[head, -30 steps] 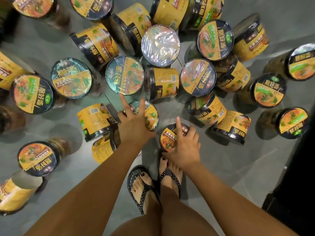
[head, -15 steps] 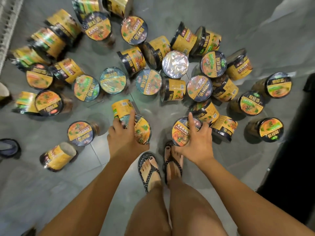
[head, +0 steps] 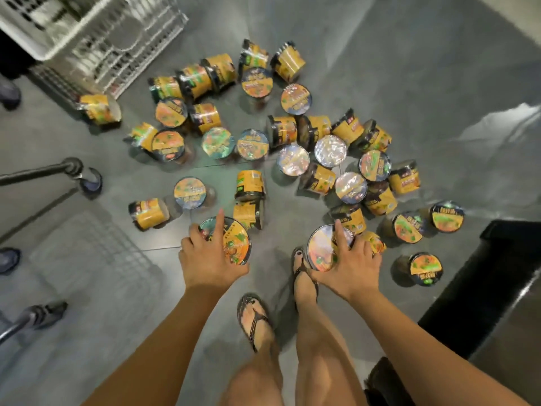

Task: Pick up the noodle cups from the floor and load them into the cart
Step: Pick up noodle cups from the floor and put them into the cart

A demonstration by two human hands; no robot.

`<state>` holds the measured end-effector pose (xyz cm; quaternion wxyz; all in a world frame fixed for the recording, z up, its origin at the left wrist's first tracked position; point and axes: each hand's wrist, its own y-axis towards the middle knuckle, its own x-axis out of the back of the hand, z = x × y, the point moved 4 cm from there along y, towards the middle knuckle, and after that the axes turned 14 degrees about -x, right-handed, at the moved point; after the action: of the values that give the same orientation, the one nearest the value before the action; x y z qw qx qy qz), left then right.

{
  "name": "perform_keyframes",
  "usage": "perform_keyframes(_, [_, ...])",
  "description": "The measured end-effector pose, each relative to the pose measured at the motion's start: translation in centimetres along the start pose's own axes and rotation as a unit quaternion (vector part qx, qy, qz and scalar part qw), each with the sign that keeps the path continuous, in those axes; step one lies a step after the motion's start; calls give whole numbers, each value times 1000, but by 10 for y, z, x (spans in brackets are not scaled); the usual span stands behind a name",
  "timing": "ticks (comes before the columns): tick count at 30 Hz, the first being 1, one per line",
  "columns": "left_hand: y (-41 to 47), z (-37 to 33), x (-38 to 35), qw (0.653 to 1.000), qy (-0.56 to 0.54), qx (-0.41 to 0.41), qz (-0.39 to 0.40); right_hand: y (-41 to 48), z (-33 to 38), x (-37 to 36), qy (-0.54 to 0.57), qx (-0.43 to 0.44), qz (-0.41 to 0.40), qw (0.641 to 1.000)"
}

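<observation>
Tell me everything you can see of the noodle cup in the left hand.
The noodle cup is round, with a black rim and a glossy film-wrapped lid printed orange, yellow and green. Its lid faces up toward the camera, slightly tilted. The left hand grips it from above, index finger stretched across the lid. Its body is hidden.

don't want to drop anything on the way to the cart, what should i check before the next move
1. Left hand holds left cup: ok.
2. Right hand holds right cup: ok.
3. Both cups off the floor: cannot tell.
4. Cart in sight: ok, upper left.
5. Way to the cart: not ok, loose cups lie between.
6. Room in the cart: cannot tell, blurred.
</observation>
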<state>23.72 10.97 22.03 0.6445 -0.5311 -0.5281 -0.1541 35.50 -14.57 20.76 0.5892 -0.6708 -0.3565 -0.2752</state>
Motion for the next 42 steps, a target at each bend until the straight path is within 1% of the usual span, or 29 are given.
perform_keyframes(3, [-44, 18, 10, 999, -26, 30, -6, -31, 5, 20, -31, 21, -20, 999])
perform_keyframes(7, [-116, 47, 29, 995, -65, 72, -23, -81, 24, 46, -45, 43, -41, 997])
perform_keyframes(12, [-198, 95, 46, 981, -108, 156, -26, -154, 69, 77, -109, 126, -48, 985])
perform_keyframes(14, [-229, 112, 52, 973, -125, 191, -27, -186, 91, 89, -121, 165, -64, 977])
perform_keyframes(18, [-290, 139, 66, 950, -170, 257, -41, -245, 134, 105, -165, 242, -60, 954])
perform_keyframes(21, [-331, 153, 74, 928, -196, 311, -62, -280, 164, 115, -198, 298, -65, 932])
perform_keyframes(25, [-370, 166, 83, 895, -222, 379, -82, -315, 201, 132, -203, 355, -74, 910])
perform_keyframes(27, [-380, 169, 87, 883, -226, 401, -87, -322, 217, 141, -198, 377, -82, 901])
perform_keyframes(31, [-395, 171, 100, 849, -256, 449, -113, -332, 254, 164, -214, 423, -84, 877])
perform_keyframes(34, [-396, 178, 117, 827, -272, 475, -132, -345, 290, 185, -224, 464, -98, 851])
perform_keyframes(37, [-397, 199, 147, 789, -283, 510, -195, -373, 335, 202, -191, 512, -116, 829])
perform_keyframes(39, [-402, 220, 168, 761, -286, 527, -247, -399, 366, 207, -177, 546, -137, 807])
perform_keyframes(42, [-415, 261, 196, 736, -289, 530, -306, -445, 412, 210, -150, 593, -162, 774])
